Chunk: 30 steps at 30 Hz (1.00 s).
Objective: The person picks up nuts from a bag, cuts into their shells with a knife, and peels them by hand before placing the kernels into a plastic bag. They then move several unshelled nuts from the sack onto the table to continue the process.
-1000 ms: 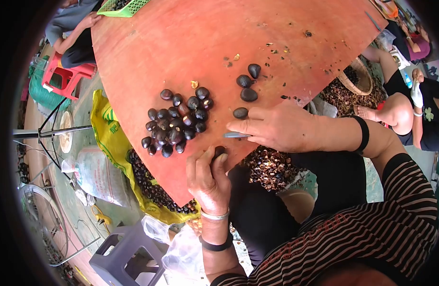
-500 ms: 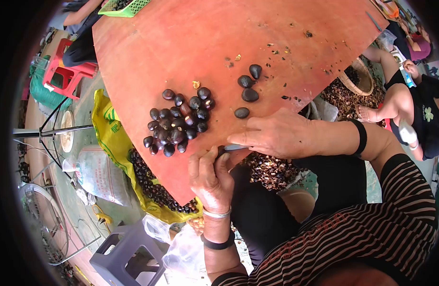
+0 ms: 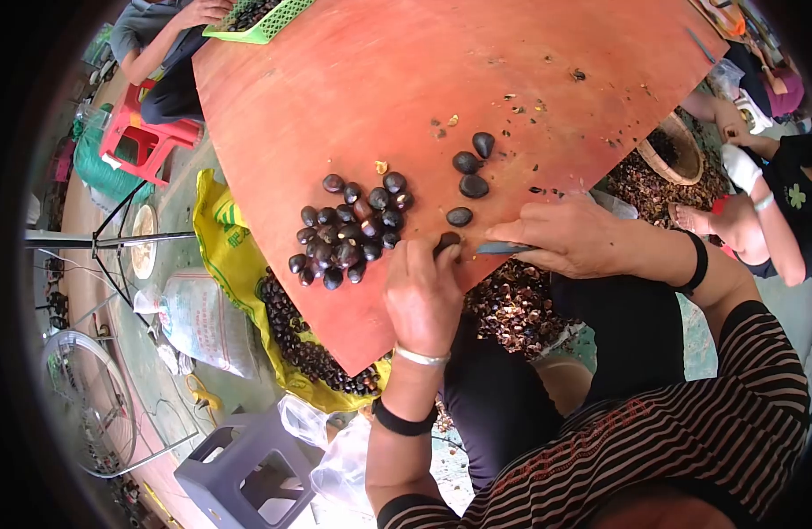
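Note:
At the near edge of the reddish board (image 3: 335, 97), my left hand (image 3: 425, 295) pinches a dark nut (image 3: 446, 241) between thumb and fingers. To its right, my right hand (image 3: 569, 236) is closed round a small knife (image 3: 504, 249), whose blade points left toward the nut, a short gap apart. Left of my left hand lies a cluster of shiny dark nuts (image 3: 346, 234). Beyond my hands, several separate dark nuts (image 3: 474, 186) rest on the board. Small shell bits (image 3: 516, 108) are scattered farther up.
A yellow sack (image 3: 214, 198) of nuts lies below the board's left edge. Shell pieces (image 3: 519, 309) are heaped under the near edge. A grey stool (image 3: 247, 463) stands lower left. Co-workers sit upper left and right, near a green basket (image 3: 269, 25) and a round basket (image 3: 679, 150).
My hands have moved apart, and the blade has come away from the nut. My left hand is turned more over the nut. The whole view has shifted slightly, with the board lower right in it.

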Available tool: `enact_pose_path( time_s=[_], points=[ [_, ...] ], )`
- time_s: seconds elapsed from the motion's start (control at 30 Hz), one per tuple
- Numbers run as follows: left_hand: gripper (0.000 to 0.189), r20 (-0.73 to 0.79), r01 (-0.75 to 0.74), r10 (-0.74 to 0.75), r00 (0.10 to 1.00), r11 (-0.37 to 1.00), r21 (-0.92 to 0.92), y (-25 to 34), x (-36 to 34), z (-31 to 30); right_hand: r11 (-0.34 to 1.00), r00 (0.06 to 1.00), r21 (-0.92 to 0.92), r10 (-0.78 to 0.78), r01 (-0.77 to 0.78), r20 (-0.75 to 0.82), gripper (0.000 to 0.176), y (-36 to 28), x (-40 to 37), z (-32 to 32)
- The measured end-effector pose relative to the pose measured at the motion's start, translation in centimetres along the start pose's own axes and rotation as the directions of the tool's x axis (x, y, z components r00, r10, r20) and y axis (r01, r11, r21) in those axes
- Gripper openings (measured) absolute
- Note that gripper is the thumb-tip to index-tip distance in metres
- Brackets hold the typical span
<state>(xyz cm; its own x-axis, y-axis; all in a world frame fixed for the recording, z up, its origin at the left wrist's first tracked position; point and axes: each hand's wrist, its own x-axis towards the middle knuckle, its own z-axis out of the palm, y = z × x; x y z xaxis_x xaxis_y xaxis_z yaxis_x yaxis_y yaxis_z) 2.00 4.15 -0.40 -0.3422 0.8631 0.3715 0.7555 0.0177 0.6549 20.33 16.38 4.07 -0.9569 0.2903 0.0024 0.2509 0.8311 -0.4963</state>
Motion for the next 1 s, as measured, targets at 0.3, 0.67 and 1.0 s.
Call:
enact_pose_path(
  time_s=[0.3,0.67,1.0],
  points=[
    [0.015,-0.260,0.333,-0.271,0.927,0.913,0.236,-1.4,-1.5,-4.1,0.996,0.997,0.040,-0.083,0.083,0.000,0.043,-0.2,1.6,0.7],
    [0.019,-0.193,0.179,-0.126,0.973,0.941,0.286,-2.3,-2.7,-4.8,0.997,0.998,0.054,-0.048,0.046,0.039,0.048,-0.6,1.6,0.6],
    [0.025,0.179,0.428,-0.507,0.843,0.433,-0.794,-0.2,-4.8,-4.8,0.987,0.990,0.109,-0.113,0.122,-0.086,0.038,-1.5,2.7,2.5]
  ],
)
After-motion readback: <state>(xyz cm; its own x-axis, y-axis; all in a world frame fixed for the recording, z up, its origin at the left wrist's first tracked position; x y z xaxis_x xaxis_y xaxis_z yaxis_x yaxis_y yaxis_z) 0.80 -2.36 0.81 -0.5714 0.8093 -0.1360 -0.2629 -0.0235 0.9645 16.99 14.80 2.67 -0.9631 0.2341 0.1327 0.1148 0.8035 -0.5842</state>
